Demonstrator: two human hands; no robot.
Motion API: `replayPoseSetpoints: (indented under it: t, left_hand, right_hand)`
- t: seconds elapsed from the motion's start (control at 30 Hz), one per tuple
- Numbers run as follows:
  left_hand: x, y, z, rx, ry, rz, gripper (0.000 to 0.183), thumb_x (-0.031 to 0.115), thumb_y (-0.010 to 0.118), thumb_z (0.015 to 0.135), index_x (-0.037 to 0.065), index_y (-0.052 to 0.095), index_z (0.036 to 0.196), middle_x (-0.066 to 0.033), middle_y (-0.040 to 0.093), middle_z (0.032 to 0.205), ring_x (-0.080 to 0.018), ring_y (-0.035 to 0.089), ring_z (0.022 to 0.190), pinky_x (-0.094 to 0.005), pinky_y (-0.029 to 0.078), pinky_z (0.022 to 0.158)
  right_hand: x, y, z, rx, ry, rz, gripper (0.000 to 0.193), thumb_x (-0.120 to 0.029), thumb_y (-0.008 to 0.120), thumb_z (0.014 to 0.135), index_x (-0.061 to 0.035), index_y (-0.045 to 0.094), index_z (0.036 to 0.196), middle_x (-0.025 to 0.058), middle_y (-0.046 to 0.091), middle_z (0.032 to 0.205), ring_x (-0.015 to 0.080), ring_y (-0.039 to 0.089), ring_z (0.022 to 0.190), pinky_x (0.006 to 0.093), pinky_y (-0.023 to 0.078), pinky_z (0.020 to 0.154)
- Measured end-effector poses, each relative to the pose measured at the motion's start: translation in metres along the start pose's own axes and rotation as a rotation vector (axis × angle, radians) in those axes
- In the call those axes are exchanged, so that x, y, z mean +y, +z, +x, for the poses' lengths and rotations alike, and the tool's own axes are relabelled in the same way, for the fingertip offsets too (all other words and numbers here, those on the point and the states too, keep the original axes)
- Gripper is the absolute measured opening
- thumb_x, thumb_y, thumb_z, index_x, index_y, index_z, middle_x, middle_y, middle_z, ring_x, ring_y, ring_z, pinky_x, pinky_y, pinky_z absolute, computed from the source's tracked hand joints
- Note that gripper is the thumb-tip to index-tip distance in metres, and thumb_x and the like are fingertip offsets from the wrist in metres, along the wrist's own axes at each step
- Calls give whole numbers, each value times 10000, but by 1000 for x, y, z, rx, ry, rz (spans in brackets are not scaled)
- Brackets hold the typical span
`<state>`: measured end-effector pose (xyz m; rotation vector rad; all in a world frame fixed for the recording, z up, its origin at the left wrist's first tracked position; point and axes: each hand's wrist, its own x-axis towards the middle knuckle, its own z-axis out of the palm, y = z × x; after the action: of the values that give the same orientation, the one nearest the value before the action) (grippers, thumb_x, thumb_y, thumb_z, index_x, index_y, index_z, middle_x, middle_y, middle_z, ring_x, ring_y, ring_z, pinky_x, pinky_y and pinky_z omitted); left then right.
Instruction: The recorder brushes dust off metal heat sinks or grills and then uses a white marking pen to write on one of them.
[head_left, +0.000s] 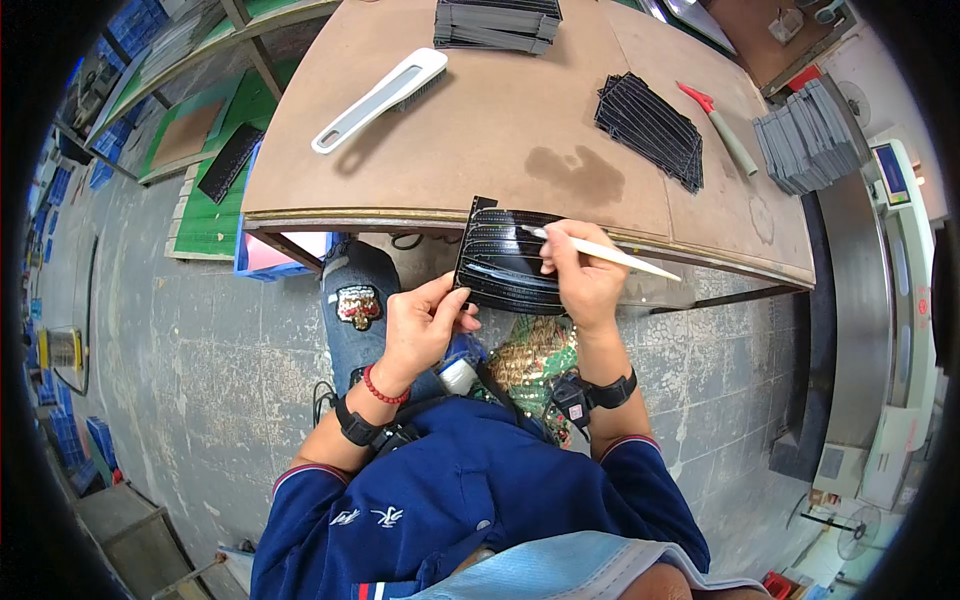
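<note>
At the table's near edge, my left hand pinches the lower left corner of a glossy black sheet between thumb and fingers. The sheet is tilted and slightly curved, with thin light lines running across it. My right hand is closed around a slim white pen-like tool that tapers to a point at its outer end. The tool's other end meets the sheet's upper part or hovers just over it; which of these I cannot tell. My right fingers partly cover the sheet's right side.
On the brown table lie a white-handled brush, a stack of black sheets, a red-and-grey hand tool and a darker stack at the back. Grey stacked pieces stand at the right edge. A blue bin sits below left.
</note>
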<state>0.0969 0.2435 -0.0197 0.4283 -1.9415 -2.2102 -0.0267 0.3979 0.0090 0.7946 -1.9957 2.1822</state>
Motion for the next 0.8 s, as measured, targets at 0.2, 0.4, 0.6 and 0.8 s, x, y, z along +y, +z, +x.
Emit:
replayPoseSetpoints:
  t: [0.2,0.4,0.6,0.8]
  left_hand:
    - [-2,-5,0,9,-48,-36,246,55,532,942,-52,612,1149,-92,676,808,-124,665,642,-225,545,583]
    - [0,-6,2,3,-59,-56,254,65,537,942,-54,606,1156,-106,681,820,-139,674,639,-235,554,585]
    - [0,-5,1,-4,-57,-59,254,63,536,942,-54,606,1155,-112,682,814,-146,677,642,-238,554,578]
    - [3,-5,1,0,-62,-54,244,66,537,941,-57,610,1140,-111,681,809,-145,678,642,-237,554,577]
  right_hand:
    - [2,-48,0,182,15,7,64,-38,616,899,21,622,921,48,612,713,64,544,582,183,451,515]
    - [11,-58,-7,135,38,-40,79,-58,624,900,19,624,917,33,607,702,50,528,575,176,432,506]
    - [12,-53,-8,136,41,-67,103,-80,637,897,21,628,918,25,608,700,42,525,569,173,424,503]
    - [14,-52,-6,143,37,-75,110,-85,639,897,22,634,921,23,610,698,42,531,572,173,427,498]
